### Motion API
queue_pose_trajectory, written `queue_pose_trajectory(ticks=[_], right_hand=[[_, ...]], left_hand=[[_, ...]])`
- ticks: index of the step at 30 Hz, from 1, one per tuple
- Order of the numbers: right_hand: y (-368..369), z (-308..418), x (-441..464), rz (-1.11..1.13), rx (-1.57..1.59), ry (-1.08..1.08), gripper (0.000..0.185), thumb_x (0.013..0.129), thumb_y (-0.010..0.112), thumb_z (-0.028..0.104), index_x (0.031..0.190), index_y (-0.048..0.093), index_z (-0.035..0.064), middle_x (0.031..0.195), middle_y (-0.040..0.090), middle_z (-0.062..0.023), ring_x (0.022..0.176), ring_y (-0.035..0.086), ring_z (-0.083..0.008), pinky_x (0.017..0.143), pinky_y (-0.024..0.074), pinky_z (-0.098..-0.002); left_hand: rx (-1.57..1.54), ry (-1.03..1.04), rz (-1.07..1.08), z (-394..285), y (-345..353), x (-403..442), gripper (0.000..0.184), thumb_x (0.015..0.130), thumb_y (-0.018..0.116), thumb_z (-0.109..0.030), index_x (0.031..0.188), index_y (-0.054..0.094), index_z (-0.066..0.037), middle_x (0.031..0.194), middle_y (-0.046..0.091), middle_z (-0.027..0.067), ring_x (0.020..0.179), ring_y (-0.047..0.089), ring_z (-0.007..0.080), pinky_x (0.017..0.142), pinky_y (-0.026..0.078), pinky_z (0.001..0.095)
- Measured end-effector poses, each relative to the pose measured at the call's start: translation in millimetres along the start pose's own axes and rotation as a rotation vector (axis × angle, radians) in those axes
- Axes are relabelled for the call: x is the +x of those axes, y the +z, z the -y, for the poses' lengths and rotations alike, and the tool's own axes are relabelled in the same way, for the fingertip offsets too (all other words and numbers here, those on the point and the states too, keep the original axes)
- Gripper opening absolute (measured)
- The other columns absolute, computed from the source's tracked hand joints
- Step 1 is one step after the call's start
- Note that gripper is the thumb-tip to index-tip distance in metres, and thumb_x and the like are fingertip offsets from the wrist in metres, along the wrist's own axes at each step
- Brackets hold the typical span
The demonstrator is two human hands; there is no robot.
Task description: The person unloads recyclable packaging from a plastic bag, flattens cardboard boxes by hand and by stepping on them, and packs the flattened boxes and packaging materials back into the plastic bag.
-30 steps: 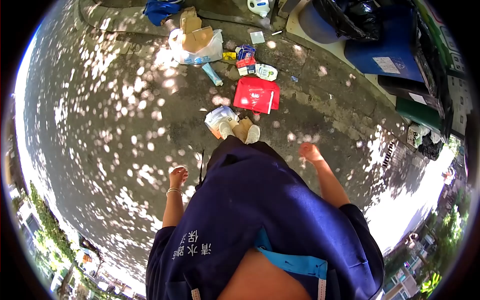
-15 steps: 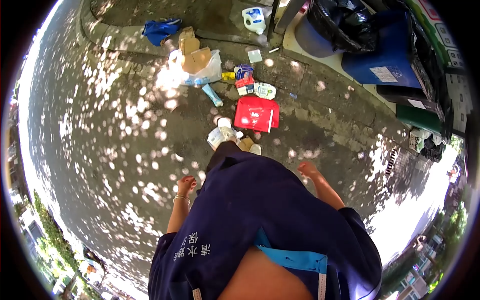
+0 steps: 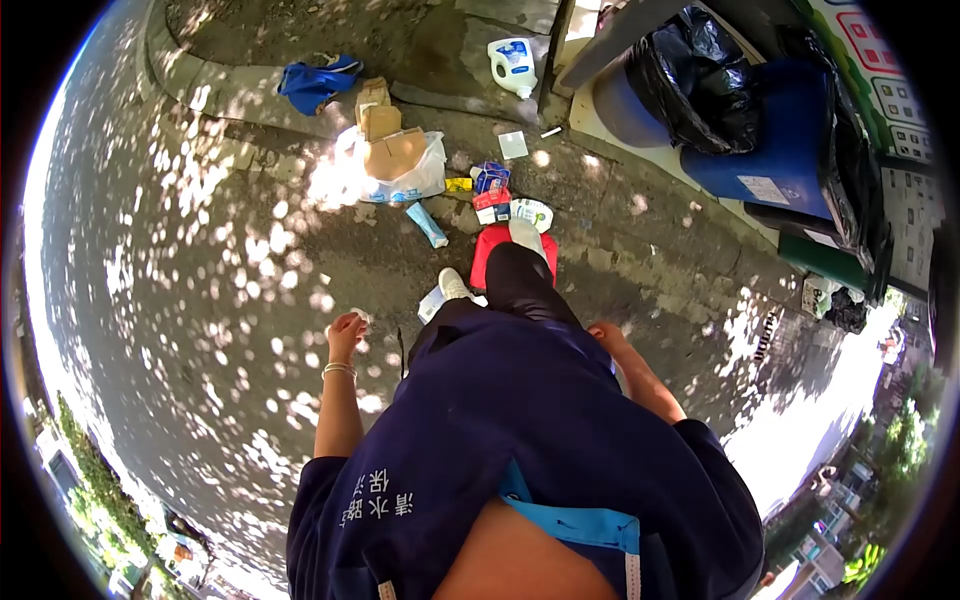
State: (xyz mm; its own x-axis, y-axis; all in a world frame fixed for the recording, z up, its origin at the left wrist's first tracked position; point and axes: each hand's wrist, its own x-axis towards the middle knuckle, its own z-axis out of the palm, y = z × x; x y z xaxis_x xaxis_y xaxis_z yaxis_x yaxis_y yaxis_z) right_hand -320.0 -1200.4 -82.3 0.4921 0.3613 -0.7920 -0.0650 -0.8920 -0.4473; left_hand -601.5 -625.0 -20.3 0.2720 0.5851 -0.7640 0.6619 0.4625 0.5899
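My left hand [image 3: 346, 333] hangs at my side over the sunlit pavement, its fingers loosely curled, with a bright patch beside the fingertips and no object visible in it. Close to my right hip hangs my right hand [image 3: 606, 336], fingers bent inward and partly hidden, with nothing seen in it. One shoe covers part of a red bag [image 3: 489, 247]. A white-and-blue packet [image 3: 432, 303] lies under or beside the other shoe. Ahead are a light blue tube [image 3: 427, 225], a red-and-white box [image 3: 491, 206], a white container [image 3: 538, 213] and a yellow packet [image 3: 458, 184].
Cardboard [image 3: 395, 154] rests on a white plastic bag [image 3: 428, 172]. Farther off lie a blue cloth-like item [image 3: 312, 87] and a white jug [image 3: 513, 66]. A blue bin [image 3: 740, 170] with black liners stands at the right, beside the curb [image 3: 620, 140].
My right leg has stepped forward onto or over the red bag. Both hands have swung slightly, the left outward and the right closer to my body. The ground items sit lower in view.
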Motion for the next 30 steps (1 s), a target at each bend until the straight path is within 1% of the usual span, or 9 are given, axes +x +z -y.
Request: queue_pose_trajectory(ticks=[6,10,14,16,20,21,23,27,30], right_hand=[[-119.0,94.1,35.8,0.026,-0.420,-0.122,0.013,0.079,0.067,0.013,0.091,0.065,0.0076,0.075,0.065,-0.0048,0.068,0.062,-0.0163,0.058,0.0488,-0.0309],[-291.4,146.6,171.8,-0.458,-0.679,-0.601,0.008,0.083,0.062,0.015,0.083,0.057,0.0087,0.074,0.058,-0.0031,0.069,0.058,-0.0149,0.060,0.0478,-0.0325],[-497.5,279.9,209.6,-0.741,0.506,-0.436,0.024,0.083,0.068,0.022,0.099,0.057,0.0083,0.085,0.059,-0.0036,0.070,0.055,-0.0128,0.048,0.0432,-0.0287],[-581.4,343.4,212.8,-1.246,0.697,-0.602,0.027,0.083,0.071,0.028,0.093,0.056,0.0077,0.081,0.059,-0.0038,0.063,0.052,-0.0104,0.051,0.0423,-0.0252],[-705.1,430.2,190.4,-1.603,0.358,-1.030,0.047,0.082,0.073,0.022,0.109,0.047,-0.0071,0.096,0.060,-0.0130,0.082,0.057,-0.0194,0.063,0.0487,-0.0311],[-712.9,452.1,179.1,-1.522,0.366,-1.046,0.056,0.079,0.075,0.016,0.118,0.044,-0.0101,0.110,0.058,-0.0167,0.097,0.058,-0.0230,0.084,0.0518,-0.0344],[-708.7,496.3,165.8,-1.333,0.322,-1.262,0.054,0.079,0.075,0.013,0.118,0.045,-0.0086,0.113,0.057,-0.0166,0.098,0.058,-0.0243,0.084,0.0523,-0.0344],[-729.5,496.7,176.3,-1.418,0.312,-1.238,0.052,0.079,0.074,0.009,0.119,0.046,-0.0077,0.116,0.057,-0.0168,0.097,0.059,-0.0260,0.084,0.0531,-0.0364],[-760.1,484.0,176.3,-1.073,0.665,-1.137,0.040,0.078,0.074,0.007,0.109,0.056,-0.0101,0.111,0.060,-0.0167,0.095,0.061,-0.0269,0.081,0.0548,-0.0409]], left_hand=[[-0.130,-0.116,-0.043,25.2,10.8,-9.7,0.019,0.083,0.065,-0.014,0.099,0.064,-0.003,0.076,0.064,0.0036,0.062,0.058,0.0089,0.048,0.039,0.0203],[-0.312,-0.303,-0.237,55.8,34.1,-46.1,0.019,0.084,0.064,-0.015,0.099,0.063,-0.005,0.076,0.065,0.0042,0.060,0.059,0.0097,0.047,0.039,0.0199],[-0.301,-0.399,-0.248,52.5,77.3,-81.4,0.022,0.083,0.065,-0.019,0.100,0.063,-0.006,0.079,0.066,0.0045,0.064,0.062,0.0111,0.050,0.042,0.0217],[-0.367,-0.424,-0.227,56.1,93.4,-88.1,0.024,0.083,0.066,-0.020,0.102,0.063,-0.005,0.081,0.067,0.0050,0.068,0.065,0.0131,0.051,0.044,0.0227],[-0.209,-0.411,-0.258,-10.6,151.0,-108.2,0.030,0.086,0.063,-0.022,0.107,0.061,-0.001,0.088,0.068,0.0088,0.076,0.064,0.0133,0.065,0.049,0.0247],[-0.216,-0.423,-0.262,-15.7,161.0,-107.8,0.030,0.086,0.063,-0.022,0.107,0.061,-0.001,0.088,0.068,0.0088,0.076,0.064,0.0133,0.065,0.049,0.0247],[-0.244,-0.391,-0.300,-28.9,178.4,-106.7,0.021,0.084,0.064,-0.017,0.099,0.064,-0.002,0.082,0.068,0.0066,0.071,0.064,0.0126,0.057,0.045,0.0211],[-0.273,-0.390,-0.286,-42.8,199.5,-98.7,0.022,0.085,0.066,-0.019,0.100,0.064,-0.003,0.083,0.068,0.0049,0.071,0.063,0.0107,0.057,0.043,0.0201],[-0.268,-0.369,-0.255,-40.6,209.1,-82.9,0.021,0.086,0.065,-0.019,0.101,0.064,-0.005,0.084,0.068,0.0035,0.072,0.063,0.0102,0.058,0.044,0.0202]])
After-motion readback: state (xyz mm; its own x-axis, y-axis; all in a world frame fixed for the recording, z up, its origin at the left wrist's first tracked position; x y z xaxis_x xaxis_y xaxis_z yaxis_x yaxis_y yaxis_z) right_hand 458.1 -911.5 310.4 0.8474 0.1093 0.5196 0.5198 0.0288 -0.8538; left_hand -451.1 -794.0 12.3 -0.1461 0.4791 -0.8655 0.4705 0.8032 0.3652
